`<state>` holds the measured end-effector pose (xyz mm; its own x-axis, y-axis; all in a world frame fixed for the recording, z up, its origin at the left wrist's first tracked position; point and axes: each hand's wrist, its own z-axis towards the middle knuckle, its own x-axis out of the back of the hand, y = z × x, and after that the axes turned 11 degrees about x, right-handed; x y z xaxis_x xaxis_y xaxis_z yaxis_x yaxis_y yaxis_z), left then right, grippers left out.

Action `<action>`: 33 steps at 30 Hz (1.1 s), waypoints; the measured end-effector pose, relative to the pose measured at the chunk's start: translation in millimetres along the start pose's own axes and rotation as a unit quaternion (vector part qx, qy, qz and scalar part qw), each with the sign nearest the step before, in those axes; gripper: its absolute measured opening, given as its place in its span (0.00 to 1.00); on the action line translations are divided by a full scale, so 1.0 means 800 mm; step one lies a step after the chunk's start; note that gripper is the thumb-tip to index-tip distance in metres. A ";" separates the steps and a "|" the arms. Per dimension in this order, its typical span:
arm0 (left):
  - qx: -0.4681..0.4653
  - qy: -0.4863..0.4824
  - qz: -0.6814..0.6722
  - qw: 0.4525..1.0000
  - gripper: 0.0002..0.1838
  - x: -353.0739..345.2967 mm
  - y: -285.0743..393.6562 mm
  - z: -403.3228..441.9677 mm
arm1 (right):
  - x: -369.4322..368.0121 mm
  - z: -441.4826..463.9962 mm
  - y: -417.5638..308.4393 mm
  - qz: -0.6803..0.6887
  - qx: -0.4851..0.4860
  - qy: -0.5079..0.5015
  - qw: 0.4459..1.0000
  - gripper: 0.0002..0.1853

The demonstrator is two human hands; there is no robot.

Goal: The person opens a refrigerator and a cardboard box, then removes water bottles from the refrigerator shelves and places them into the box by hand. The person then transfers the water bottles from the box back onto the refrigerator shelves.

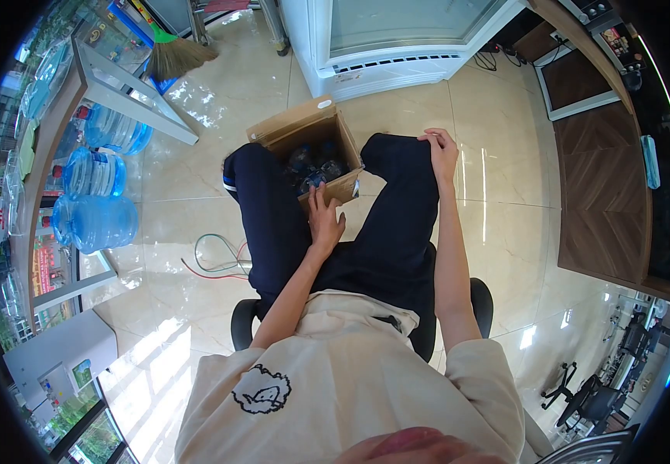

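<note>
My left hand [323, 220] is at the near edge of an open cardboard box [296, 121], its fingers apart and reaching over the rim. Nothing shows in that hand. Inside the box lie several clear plastic bottles [304, 160], partly in shadow. The box stands on the floor between my knees, its far flap folded outward. My right hand [442, 151] rests beside my right knee, fingers bent, the fingertips by the dark trouser leg [397, 158]. Whether anything is between those fingers cannot be made out.
Large blue water jugs [103, 223] lie at the left under a table [61, 147]. A broom [176, 58] leans behind them. A white glass-door cabinet [393, 73] stands ahead, a wooden counter [601, 185] at the right. Strapping [219, 267] lies on the floor.
</note>
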<state>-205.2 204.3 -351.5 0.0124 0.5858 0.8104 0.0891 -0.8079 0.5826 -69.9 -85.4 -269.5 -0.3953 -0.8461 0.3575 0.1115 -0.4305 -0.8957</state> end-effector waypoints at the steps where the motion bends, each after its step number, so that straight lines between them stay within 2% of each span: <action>1: 0.002 -0.001 0.001 1.000 0.15 0.000 0.000 0.000 | 0.000 0.000 0.000 -0.004 -0.002 0.000 1.000 0.07; 33: 0.004 -0.004 -0.008 1.000 0.15 -0.003 -0.003 0.001 | 0.000 0.001 0.006 0.007 -0.001 -0.001 1.000 0.08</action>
<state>-204.9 204.5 -354.9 0.0195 0.5991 0.8004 0.0977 -0.7979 0.5948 -69.1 -87.6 -273.4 -0.3925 -0.8523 0.3457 0.1145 -0.4182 -0.9011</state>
